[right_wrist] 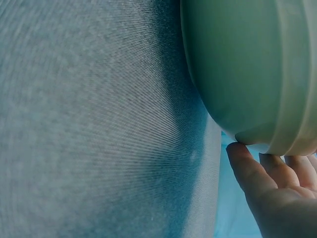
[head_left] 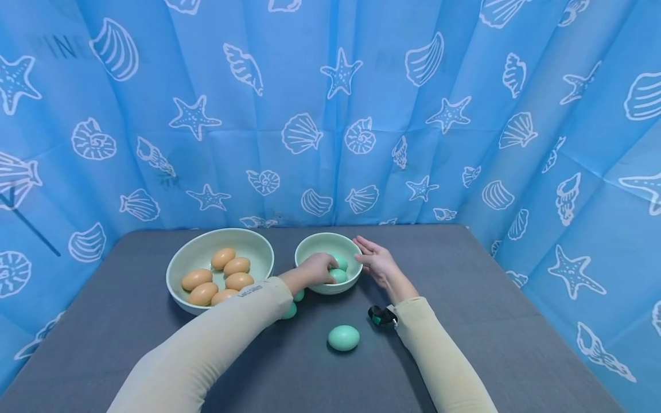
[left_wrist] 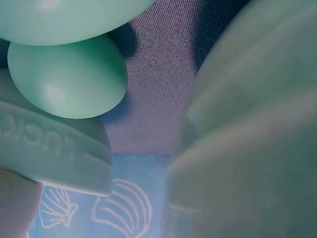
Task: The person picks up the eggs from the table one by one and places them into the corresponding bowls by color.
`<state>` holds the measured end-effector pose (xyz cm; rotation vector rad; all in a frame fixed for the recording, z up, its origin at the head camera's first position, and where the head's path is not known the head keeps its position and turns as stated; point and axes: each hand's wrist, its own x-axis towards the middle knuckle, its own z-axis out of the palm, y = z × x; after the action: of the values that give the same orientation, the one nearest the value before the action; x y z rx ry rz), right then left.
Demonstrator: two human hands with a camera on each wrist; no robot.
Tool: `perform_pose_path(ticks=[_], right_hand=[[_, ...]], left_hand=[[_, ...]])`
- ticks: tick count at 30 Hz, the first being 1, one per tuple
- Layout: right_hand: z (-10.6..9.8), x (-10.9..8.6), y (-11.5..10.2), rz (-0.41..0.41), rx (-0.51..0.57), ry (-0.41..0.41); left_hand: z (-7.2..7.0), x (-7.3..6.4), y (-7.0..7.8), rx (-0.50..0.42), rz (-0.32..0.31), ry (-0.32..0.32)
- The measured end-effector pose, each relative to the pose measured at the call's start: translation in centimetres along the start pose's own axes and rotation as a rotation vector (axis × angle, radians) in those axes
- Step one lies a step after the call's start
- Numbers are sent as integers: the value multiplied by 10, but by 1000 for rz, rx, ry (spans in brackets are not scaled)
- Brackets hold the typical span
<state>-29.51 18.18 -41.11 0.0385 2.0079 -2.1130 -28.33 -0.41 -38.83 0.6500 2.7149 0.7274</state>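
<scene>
My left hand (head_left: 318,269) reaches into the small pale green bowl (head_left: 330,290), fingers curled round a green egg (head_left: 338,276). Another green egg (head_left: 340,262) lies just behind it. At the bowl's right side my right hand (head_left: 379,265) holds the rim, thumb at the edge and fingers along the outer wall. The right wrist view shows those fingers (right_wrist: 257,176) touching the bowl. One green egg (head_left: 343,338) lies on the table in front. Beside the left forearm are two more green eggs, the nearer (head_left: 289,311) partly covered by the sleeve.
A larger pale green bowl (head_left: 178,258) with several brown eggs (head_left: 223,258) stands to the left, its near side partly behind the left sleeve. A black strap device (head_left: 381,315) sits at the right wrist. A blue shell-patterned curtain (head_left: 341,115) hangs behind the grey table (head_left: 465,321).
</scene>
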Motion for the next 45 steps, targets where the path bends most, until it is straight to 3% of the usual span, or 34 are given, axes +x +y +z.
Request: perform_pose_path(ticks=[9, 15, 19, 28, 34, 39, 45], right_hand=[[0, 2, 1, 4, -2, -2], [-1, 4, 3, 9, -7, 3], [-1, 4, 3, 9, -9, 6], [0, 2, 2, 4, -7, 9], [0, 3, 3, 0, -10, 7], [0, 2, 1, 4, -9, 12], [0, 0, 0, 4, -14, 15]], left_hand=[[-3, -3, 2, 0, -42, 13], [-9, -8, 3, -89, -64, 17], [-13, -15, 1, -130, -36, 53], [-20, -45, 0, -285, 87, 124], [-24, -62, 2, -331, 114, 150], [-25, -73, 3, -341, 115, 131], [-15, -85, -1, -320, 151, 108]])
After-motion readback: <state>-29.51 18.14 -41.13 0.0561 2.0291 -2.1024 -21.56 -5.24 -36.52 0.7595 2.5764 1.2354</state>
